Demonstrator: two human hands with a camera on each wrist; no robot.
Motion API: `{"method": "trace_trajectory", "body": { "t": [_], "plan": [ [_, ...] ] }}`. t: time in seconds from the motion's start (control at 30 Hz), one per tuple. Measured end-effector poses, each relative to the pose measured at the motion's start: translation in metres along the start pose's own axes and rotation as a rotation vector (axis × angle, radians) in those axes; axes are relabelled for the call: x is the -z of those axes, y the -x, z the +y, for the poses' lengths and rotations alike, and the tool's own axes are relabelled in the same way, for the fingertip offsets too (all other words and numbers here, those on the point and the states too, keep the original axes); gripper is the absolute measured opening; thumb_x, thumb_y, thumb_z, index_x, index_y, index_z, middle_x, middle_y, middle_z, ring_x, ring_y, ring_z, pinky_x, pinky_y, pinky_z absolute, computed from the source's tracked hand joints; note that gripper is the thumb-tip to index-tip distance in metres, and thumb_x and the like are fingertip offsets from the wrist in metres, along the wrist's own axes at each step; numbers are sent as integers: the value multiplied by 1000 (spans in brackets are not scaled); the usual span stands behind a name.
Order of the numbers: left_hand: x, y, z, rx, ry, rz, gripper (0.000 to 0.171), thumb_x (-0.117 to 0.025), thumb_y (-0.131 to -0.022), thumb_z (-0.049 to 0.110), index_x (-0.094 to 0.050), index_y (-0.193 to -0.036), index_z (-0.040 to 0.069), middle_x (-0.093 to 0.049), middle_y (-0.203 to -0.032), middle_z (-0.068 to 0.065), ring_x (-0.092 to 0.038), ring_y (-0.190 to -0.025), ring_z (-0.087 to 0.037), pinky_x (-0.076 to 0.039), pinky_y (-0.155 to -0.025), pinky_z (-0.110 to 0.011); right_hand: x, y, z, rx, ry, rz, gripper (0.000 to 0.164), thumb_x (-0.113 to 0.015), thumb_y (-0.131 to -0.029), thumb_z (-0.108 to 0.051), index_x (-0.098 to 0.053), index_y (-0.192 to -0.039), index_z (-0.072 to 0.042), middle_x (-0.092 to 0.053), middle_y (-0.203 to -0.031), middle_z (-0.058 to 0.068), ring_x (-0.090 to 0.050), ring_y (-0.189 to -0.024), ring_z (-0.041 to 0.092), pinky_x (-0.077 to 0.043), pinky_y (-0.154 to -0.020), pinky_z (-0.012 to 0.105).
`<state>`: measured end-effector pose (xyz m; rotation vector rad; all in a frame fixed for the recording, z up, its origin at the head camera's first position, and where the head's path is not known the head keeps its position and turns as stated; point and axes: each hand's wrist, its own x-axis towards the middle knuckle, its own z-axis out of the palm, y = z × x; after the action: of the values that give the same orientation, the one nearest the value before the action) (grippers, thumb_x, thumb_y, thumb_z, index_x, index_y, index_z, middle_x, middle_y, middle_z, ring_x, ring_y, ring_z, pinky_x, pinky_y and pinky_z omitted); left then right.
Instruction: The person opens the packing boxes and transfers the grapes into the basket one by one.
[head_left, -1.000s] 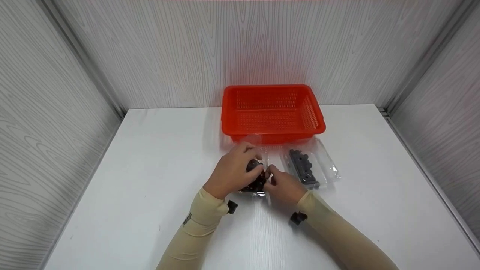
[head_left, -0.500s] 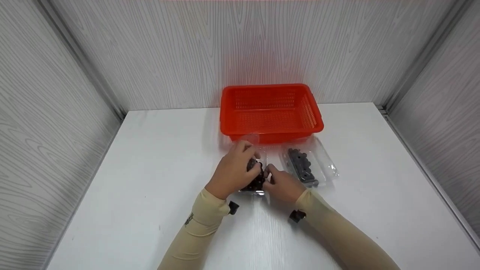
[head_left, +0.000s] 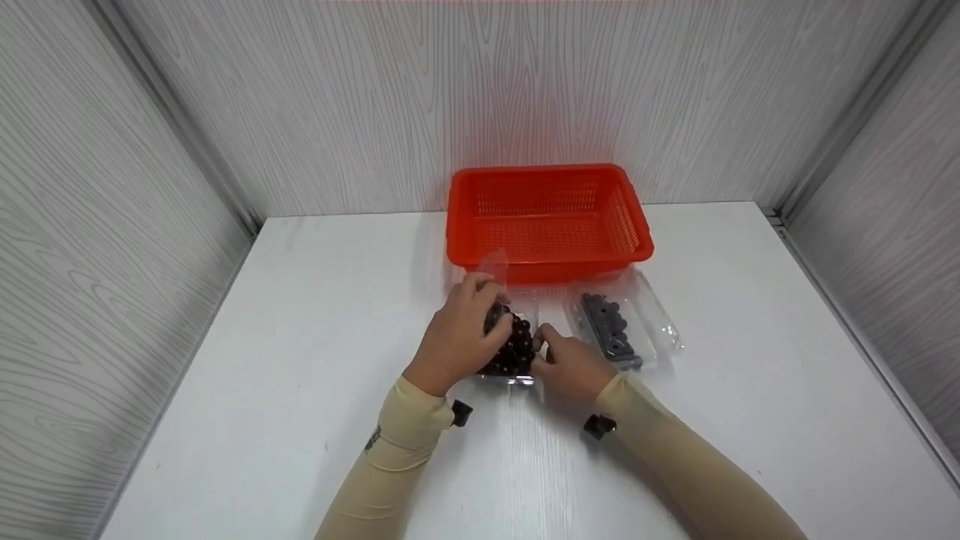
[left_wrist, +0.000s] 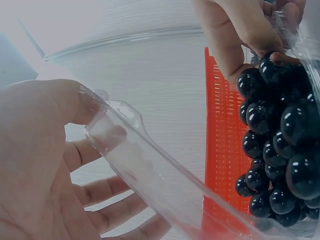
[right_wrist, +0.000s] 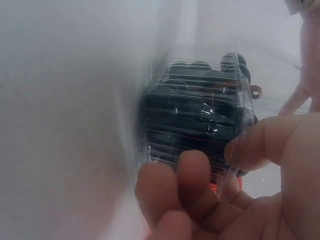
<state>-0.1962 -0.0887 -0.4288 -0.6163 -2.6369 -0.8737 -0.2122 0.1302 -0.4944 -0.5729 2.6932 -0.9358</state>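
Glossy black grapes (left_wrist: pixel 280 150) fill a clear plastic box (right_wrist: pixel 165 85) in front of the basket. My left hand (head_left: pixel 457 337) is at the box's left side. In the left wrist view it pinches the rim of the raised clear lid (left_wrist: pixel 155 160) between thumb and finger, its other fingers behind the lid. My right hand (head_left: pixel 574 369) holds the box's right edge, thumb on the rim and fingers curled against the ribbed side in the right wrist view. The box's left side is hidden by my left hand in the head view.
A red perforated basket (head_left: pixel 551 266) stands behind the box, against the back wall. To the right lies a second clear box (head_left: pixel 660 319) with dark grey-blue round fruit (head_left: pixel 611 330). White table (head_left: pixel 337 300) surrounds them, with grain-patterned walls on three sides.
My left hand has moved slightly left and back with the lid, which stands higher. More of the black grapes shows. My right hand stays at the box's edge.
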Motion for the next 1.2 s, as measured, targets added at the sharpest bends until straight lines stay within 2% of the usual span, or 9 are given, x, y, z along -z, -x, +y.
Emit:
{"method": "trace_trajectory", "body": {
  "t": [0.2, 0.37, 0.43, 0.6, 0.87, 0.97, 1.03, 1.2],
  "plan": [
    [4, 3, -4, -29, -12, 34, 25, -56, -100, 27, -67, -115, 11, -56, -132, -4, -57, -115, -21, -57, -89, -42, 0, 0, 2, -3, 28, 1, 20, -61, -98, -27, -53, -115, -20, -55, -69, -3, -49, -60, 13, -39, -54, 31],
    [12, 8, -5, -16, -23, 45, 23, -54, -100, 25, -65, -116, 13, -55, -129, -4, -56, -103, -19, -56, -80, -35, 1, 1, 2, -8, 32, -12, 21, -62, -100, -31, -53, -116, -21, -52, -68, -3, -47, -59, 14, -38, -53, 31],
    [17, 9, -7, -2, -24, 55, 22, -54, -100, 24, -65, -116, 12, -56, -128, -4, -56, -98, -19, -55, -74, -33, 1, 2, 1, -8, 31, -13, 20, -61, -100, -31, -52, -116, -22, -52, -68, -3, -46, -58, 13, -38, -53, 31],
    [30, 9, -16, -5, -34, 98, 18, -57, -100, 21, -66, -113, 11, -61, -122, -6, -61, -89, -21, -55, -71, -33, 0, 3, 1, -14, 16, -22, 20, -57, -99, -26, -51, -117, -22, -55, -69, -3, -47, -57, 13, -39, -52, 31],
    [59, 12, -27, 73, -94, 113, 13, -60, -100, 20, -70, -103, 13, -70, -106, -6, -71, -91, -23, -59, -72, -38, 3, 0, 0, 5, 12, 21, 17, -61, -97, -22, -56, -112, -17, -54, -68, -3, -47, -59, 12, -40, -54, 30],
    [68, 15, -34, 113, -111, 93, 14, -60, -101, 21, -69, -103, 11, -71, -105, -8, -72, -93, -24, -60, -76, -41, 3, 0, 0, 10, 28, 35, 16, -63, -96, -21, -58, -110, -16, -52, -67, -4, -46, -58, 11, -39, -54, 30],
    [74, 18, -39, 167, -107, 60, 17, -61, -102, 24, -69, -109, 10, -71, -110, -9, -71, -98, -27, -59, -80, -43, 3, 0, 0, 17, 34, 37, 15, -63, -96, -21, -58, -110, -16, -52, -67, -4, -46, -58, 11, -39, -54, 30],
    [90, 26, -47, 319, -104, -88, 43, -62, -102, 32, -60, -136, 6, -66, -130, -15, -66, -112, -33, -54, -94, -50, 2, 1, 0, 37, 49, 46, 15, -61, -96, -19, -57, -110, -15, -49, -67, -5, -44, -59, 11, -36, -54, 29]
  ]
}}
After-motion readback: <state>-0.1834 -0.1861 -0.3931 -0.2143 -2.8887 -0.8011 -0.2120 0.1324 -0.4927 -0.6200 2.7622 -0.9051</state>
